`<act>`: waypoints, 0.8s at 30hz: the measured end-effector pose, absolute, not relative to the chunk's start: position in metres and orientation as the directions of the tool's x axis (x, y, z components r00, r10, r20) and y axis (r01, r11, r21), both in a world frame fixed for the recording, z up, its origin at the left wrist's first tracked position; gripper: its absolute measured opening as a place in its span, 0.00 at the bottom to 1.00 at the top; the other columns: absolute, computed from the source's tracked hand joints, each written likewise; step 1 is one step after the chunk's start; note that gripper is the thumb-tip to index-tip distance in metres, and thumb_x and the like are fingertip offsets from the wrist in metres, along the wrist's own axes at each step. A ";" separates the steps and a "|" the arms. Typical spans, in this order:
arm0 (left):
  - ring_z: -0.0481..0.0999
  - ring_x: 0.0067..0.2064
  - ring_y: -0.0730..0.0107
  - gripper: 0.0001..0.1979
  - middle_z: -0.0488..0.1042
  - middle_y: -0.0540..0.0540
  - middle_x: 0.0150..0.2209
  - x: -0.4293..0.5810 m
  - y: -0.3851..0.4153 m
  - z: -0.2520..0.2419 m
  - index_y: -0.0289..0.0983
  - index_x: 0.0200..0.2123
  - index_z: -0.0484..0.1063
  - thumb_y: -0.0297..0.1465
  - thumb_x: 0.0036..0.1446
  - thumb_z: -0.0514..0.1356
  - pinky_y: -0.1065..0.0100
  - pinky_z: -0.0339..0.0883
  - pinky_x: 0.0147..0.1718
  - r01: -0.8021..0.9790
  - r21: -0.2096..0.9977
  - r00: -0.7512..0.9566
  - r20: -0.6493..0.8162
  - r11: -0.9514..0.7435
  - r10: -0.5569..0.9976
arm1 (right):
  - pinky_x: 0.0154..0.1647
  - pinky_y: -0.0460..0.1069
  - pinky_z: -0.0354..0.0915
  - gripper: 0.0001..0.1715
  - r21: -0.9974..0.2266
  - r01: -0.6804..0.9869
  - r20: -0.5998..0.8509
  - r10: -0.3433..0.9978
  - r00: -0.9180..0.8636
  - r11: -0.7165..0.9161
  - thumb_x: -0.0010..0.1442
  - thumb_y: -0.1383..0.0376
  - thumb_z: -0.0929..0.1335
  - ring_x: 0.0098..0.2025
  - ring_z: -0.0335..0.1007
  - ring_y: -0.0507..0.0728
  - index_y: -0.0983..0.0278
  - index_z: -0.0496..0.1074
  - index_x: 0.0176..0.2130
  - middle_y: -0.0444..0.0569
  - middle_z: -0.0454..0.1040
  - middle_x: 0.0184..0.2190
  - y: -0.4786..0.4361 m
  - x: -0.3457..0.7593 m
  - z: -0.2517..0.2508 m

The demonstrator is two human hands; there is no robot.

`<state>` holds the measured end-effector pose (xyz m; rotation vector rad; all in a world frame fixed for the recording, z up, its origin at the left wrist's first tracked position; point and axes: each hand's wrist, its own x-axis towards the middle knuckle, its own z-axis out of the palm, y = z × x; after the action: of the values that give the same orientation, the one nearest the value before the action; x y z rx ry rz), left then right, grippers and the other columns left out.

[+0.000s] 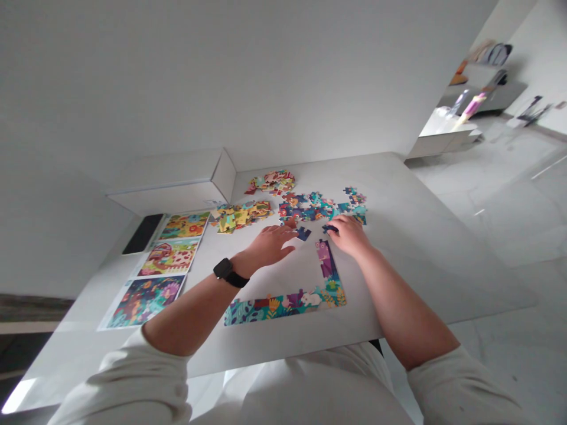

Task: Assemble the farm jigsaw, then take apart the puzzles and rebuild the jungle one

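Observation:
My right hand (351,235) pinches a dark blue puzzle piece (326,228), just above the top end of the joined puzzle edge (283,303). That edge forms an L, with a bottom row of plants and a white rabbit and a purple right side. Fingers stretched out, my left hand (273,242) lies low over the table. Its fingertips are beside another dark blue puzzle piece (303,234); whether they touch it I cannot tell. Beyond both hands spreads a pile of blue and teal puzzle pieces (310,206).
Yellow puzzle pieces (239,216) and a red-and-cream heap of pieces (274,181) lie farther back. On the left are a printed picture sheet (148,301), a black phone (142,234) and a white box (177,183) against the wall. The white table's (425,265) right edge borders the floor.

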<state>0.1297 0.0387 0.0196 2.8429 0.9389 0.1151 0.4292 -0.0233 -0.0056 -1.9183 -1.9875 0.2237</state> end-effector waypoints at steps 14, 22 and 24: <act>0.73 0.66 0.49 0.20 0.77 0.40 0.63 0.206 0.103 0.021 0.41 0.61 0.79 0.37 0.68 0.61 0.51 0.68 0.67 0.771 0.164 0.604 0.121 -0.616 0.788 | 0.64 0.59 0.67 0.10 -0.397 0.906 0.299 0.954 -0.024 0.147 0.68 0.65 0.72 0.55 0.75 0.64 0.57 0.86 0.44 0.54 0.79 0.52 -0.019 0.435 -0.013; 0.68 0.68 0.43 0.17 0.78 0.37 0.58 0.219 0.122 0.015 0.40 0.52 0.82 0.35 0.60 0.70 0.47 0.66 0.67 0.738 0.219 0.637 0.085 -0.638 0.766 | 0.63 0.60 0.69 0.09 -0.417 0.871 0.357 0.928 -0.108 0.261 0.68 0.65 0.72 0.56 0.75 0.64 0.57 0.86 0.44 0.54 0.80 0.51 -0.020 0.427 -0.012; 0.70 0.66 0.44 0.15 0.80 0.37 0.54 0.218 0.123 0.019 0.38 0.48 0.82 0.32 0.57 0.71 0.49 0.67 0.66 0.717 0.266 0.642 0.110 -0.645 0.759 | 0.62 0.60 0.69 0.09 -0.427 0.870 0.367 0.926 -0.082 0.246 0.68 0.65 0.72 0.55 0.75 0.64 0.57 0.85 0.44 0.54 0.80 0.50 -0.020 0.428 -0.011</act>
<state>0.2178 0.1233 0.0187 2.6638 1.2112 0.3142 0.4285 -0.0200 -0.0114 -1.6318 -1.9575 0.1295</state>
